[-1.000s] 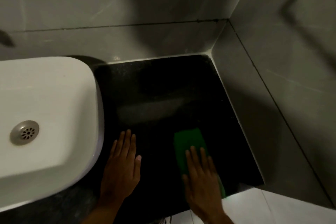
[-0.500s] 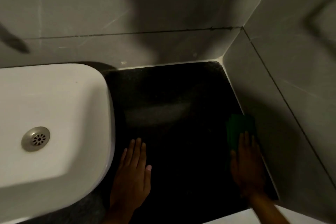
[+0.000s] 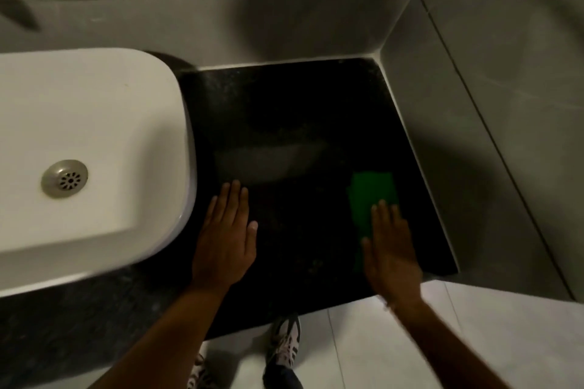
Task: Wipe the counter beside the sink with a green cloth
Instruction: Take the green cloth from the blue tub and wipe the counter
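Green cloth (image 3: 373, 199) shifted back from right wall toward mid-surface (image 3: 284, 123); right hand (image 3: 390, 249) flat, pressing it; left hand (image 3: 226, 240) flat, open beside sink (image 3: 94, 123).

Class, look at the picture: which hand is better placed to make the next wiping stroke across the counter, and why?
The right hand: it lies flat on the green cloth. The left hand rests bare on the counter beside the sink.
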